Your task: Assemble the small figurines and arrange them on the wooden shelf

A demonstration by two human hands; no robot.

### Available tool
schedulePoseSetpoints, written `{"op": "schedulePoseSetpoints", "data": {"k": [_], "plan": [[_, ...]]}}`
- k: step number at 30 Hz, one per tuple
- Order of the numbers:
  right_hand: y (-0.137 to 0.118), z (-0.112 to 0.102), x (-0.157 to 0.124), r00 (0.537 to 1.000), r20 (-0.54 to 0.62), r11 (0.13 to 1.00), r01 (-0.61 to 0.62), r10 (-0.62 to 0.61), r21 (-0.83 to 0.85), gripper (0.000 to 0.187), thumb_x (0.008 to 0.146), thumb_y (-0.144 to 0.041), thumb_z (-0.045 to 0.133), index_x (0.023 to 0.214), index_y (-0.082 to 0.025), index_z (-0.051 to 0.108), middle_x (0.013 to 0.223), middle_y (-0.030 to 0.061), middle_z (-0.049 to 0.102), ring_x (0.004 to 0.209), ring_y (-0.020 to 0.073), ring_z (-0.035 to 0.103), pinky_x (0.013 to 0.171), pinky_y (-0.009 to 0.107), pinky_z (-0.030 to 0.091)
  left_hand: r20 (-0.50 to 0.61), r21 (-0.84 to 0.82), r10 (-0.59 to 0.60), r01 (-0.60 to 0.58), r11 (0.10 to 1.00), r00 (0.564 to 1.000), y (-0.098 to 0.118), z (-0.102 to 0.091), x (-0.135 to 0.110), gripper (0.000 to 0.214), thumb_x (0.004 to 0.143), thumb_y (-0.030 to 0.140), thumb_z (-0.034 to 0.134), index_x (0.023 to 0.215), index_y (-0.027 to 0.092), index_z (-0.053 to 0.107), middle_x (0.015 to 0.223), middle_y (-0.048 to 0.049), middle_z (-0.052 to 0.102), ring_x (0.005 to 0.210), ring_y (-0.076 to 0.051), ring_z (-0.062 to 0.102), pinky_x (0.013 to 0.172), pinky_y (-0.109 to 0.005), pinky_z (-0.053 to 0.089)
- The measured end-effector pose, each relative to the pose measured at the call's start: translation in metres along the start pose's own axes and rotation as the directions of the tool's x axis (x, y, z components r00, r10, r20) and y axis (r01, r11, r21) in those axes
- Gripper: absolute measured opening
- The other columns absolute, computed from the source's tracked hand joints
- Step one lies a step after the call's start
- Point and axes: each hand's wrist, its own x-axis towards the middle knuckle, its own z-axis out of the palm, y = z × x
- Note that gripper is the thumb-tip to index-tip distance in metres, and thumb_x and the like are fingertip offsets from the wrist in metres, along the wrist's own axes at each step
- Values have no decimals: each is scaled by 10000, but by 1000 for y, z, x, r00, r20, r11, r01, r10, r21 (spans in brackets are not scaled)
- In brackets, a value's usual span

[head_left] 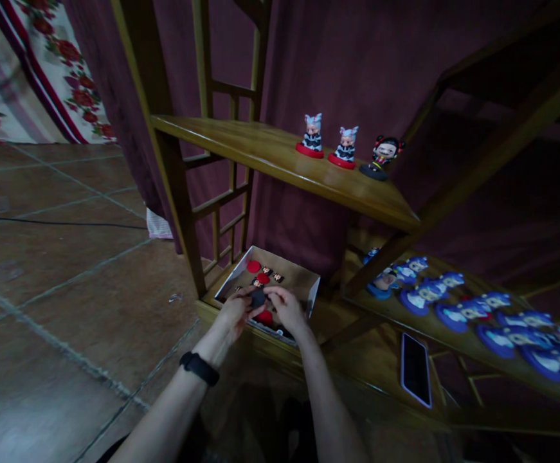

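Both my hands reach down into an open cardboard box (303, 278) on the lowest wooden shelf. My left hand (235, 312) and my right hand (286, 307) are closed together around a small dark figurine (258, 298) held between their fingertips. Inside the box lie red round bases (253, 266) and several small figurine parts (272, 275). A black band (199, 368) sits on my left wrist.
Three small figurines (345, 146) stand on the upper wooden shelf (270, 157). A row of several blue-based figurines (458, 308) fills the lower right shelf. A phone (415, 368) lies flat on the shelf right of the box. Tiled floor (58, 270) spreads to the left.
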Motion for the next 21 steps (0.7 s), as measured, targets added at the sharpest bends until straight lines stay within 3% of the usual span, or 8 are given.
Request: {"op": "schedulePoseSetpoints", "data": {"k": [2, 4, 6, 9, 13, 17, 19, 21], "plan": [[9, -12, 4, 992, -116, 989, -67, 51, -134, 284, 821, -197, 386, 976, -228, 622, 986, 16, 666, 920, 144, 587, 843, 285, 424, -29, -5, 25, -26, 1000, 999, 3, -2, 0, 351, 729, -66, 407, 973, 146, 544, 783, -46, 633, 650, -133, 643, 628, -314, 568], [18, -21, 5, 982, -145, 943, -159, 120, -292, 270, 818, -181, 389, 951, -218, 621, 956, 34, 663, 898, 156, 586, 813, 286, 419, -70, 3, 49, -49, 999, 996, 4, -4, 0, 338, 720, -70, 427, 949, 149, 546, 797, -48, 634, 678, -147, 648, 632, -336, 573], [23, -23, 2, 979, -118, 864, -203, 167, -460, 238, 814, -177, 413, 925, -208, 621, 956, 59, 653, 916, 174, 578, 812, 297, 400, -97, 2, 51, -51, 999, 994, 5, -5, 0, 296, 719, -64, 450, 910, 140, 549, 800, -53, 638, 697, -154, 649, 642, -348, 575], [27, -13, -5, 984, -35, 751, -155, 173, -642, 193, 796, -221, 490, 952, -193, 600, 1018, 100, 625, 1018, 216, 535, 864, 332, 357, -76, -13, 31, -32, 999, 997, 4, -6, 1, 221, 722, -42, 489, 851, 121, 564, 768, -59, 649, 697, -154, 650, 666, -355, 574], [30, 3, -10, 982, 1, 700, -135, 191, -701, 305, 765, -293, 561, 1046, -176, 545, 1095, 140, 591, 1082, 246, 499, 883, 357, 351, -10, -39, -3, 3, 999, 1000, 5, -8, 0, 152, 734, 2, 530, 825, 107, 592, 760, -70, 665, 653, -140, 651, 685, -344, 569], [36, 5, -5, 973, -39, 841, -215, 226, -497, 355, 709, -258, 609, 1048, -175, 547, 1105, 130, 598, 1065, 244, 525, 897, 373, 378, -1, -56, -25, 25, 998, 1000, 8, -10, -1, 160, 739, 8, 524, 851, 101, 591, 761, -79, 669, 635, -145, 655, 669, -336, 571], [37, 1, -1, 963, -67, 941, -268, 260, -206, 304, 701, -246, 600, 999, -198, 570, 1040, 87, 633, 1006, 224, 564, 867, 379, 420, 1, -51, -29, 29, 998, 1000, 9, -11, -1, 175, 738, 10, 524, 871, 103, 589, 772, -84, 672, 639, -151, 659, 660, -335, 571], [34, -3, 3, 949, -60, 937, -294, 310, 192, 254, 710, -273, 584, 957, -214, 581, 970, 48, 655, 925, 200, 601, 800, 375, 475, 2, -44, -21, 21, 999, 1000, 10, -12, 0, 171, 737, 22, 536, 874, 105, 595, 783, -90, 674, 648, -153, 660, 655, -328, 571]]}}
